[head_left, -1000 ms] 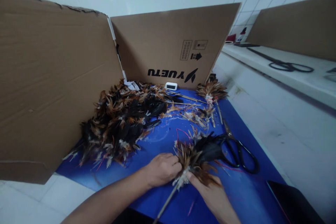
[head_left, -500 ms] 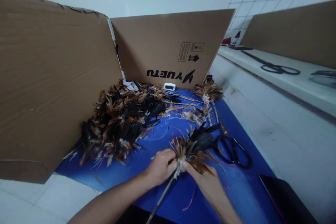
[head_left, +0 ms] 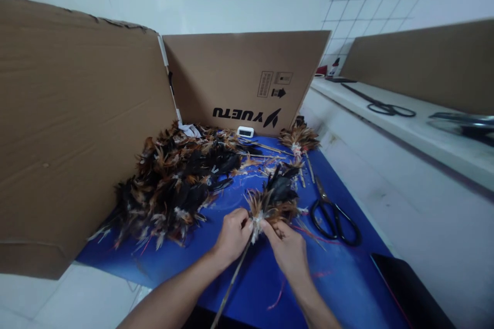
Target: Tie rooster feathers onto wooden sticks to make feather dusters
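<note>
The duster [head_left: 272,200] lay low over the tabletop [head_left: 343,288], near its front, a ragged tuft of brown, rust and glossy black feathers fanning from a whitish, fluffy base. Its thin, pale stick [head_left: 231,288] slanted down toward the person. Both hands had a pinching grip on that base: the left hand [head_left: 233,234] from one side, the right hand [head_left: 289,252] from the other, thumb against the fluff. Pink thread [head_left: 278,295] trailed on the smooth blue surface. Scissors [head_left: 326,200] with metal blades and looped black handles rested just beyond the right hand. A shaggy feather pile [head_left: 173,180] spread at the left. Behind stood brown cardboard [head_left: 231,77], printed upside down with "YUETU", a leaf-like logo, an arrow and boxed symbols.
</note>
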`<action>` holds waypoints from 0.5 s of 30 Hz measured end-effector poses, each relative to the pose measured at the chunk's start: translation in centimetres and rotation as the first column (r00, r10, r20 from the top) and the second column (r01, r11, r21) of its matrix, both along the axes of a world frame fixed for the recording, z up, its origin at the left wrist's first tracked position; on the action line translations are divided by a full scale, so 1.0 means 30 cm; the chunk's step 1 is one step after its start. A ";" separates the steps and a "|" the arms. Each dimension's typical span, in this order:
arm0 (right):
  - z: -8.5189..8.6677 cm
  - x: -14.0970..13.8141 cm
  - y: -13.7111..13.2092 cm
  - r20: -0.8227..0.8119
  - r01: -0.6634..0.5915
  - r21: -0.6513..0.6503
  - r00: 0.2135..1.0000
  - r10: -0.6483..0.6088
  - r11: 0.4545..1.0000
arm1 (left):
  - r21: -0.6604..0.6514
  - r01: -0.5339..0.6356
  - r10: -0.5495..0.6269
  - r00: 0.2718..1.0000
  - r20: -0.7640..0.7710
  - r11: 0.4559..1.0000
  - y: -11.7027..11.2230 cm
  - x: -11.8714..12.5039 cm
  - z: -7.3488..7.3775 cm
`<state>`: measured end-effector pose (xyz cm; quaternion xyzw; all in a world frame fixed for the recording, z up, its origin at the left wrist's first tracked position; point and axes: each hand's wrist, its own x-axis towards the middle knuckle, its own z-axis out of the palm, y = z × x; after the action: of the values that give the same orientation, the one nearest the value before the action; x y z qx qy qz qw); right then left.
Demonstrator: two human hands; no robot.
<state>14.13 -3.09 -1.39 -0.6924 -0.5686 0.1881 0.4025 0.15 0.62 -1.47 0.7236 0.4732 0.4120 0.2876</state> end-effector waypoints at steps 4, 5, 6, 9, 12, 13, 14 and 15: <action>0.010 -0.045 -0.024 0.205 -0.063 0.159 0.978 0.029 0.985 | 0.005 -0.028 0.028 1.000 0.000 1.000 -0.004 -0.008 -0.005; 0.012 -0.054 -0.030 0.233 -0.092 0.194 0.971 0.045 0.977 | 0.013 -0.035 0.035 0.999 0.001 0.999 -0.005 -0.012 -0.006; 0.014 -0.061 -0.035 0.251 -0.122 0.218 0.966 0.065 0.968 | 0.021 -0.042 0.042 0.999 0.001 0.999 -0.006 -0.016 -0.007; 0.027 -0.074 -0.048 0.232 -0.201 0.207 0.961 0.151 0.957 | 0.042 -0.059 0.059 0.998 -0.002 0.997 -0.007 -0.027 -0.011; 0.041 -0.077 -0.054 0.173 -0.239 0.142 0.961 0.214 0.961 | 0.049 -0.057 0.058 0.998 -0.007 0.997 -0.007 -0.033 -0.014; 0.043 -0.077 -0.054 0.169 -0.238 0.124 0.962 0.216 0.963 | 0.053 -0.056 0.056 0.998 -0.008 0.997 -0.008 -0.034 -0.015; 0.044 -0.077 -0.052 0.174 -0.232 0.107 0.962 0.211 0.967 | 0.059 -0.052 0.053 0.999 -0.011 0.997 -0.009 -0.034 -0.015; 0.043 -0.076 -0.050 0.181 -0.221 0.095 0.963 0.201 0.971 | 0.064 -0.049 0.049 0.999 -0.014 0.997 -0.010 -0.035 -0.015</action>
<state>11.86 -4.59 -0.10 -0.6172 -0.6811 0.1376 0.3690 -0.89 0.33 -1.91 0.7237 0.4798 0.4280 0.2506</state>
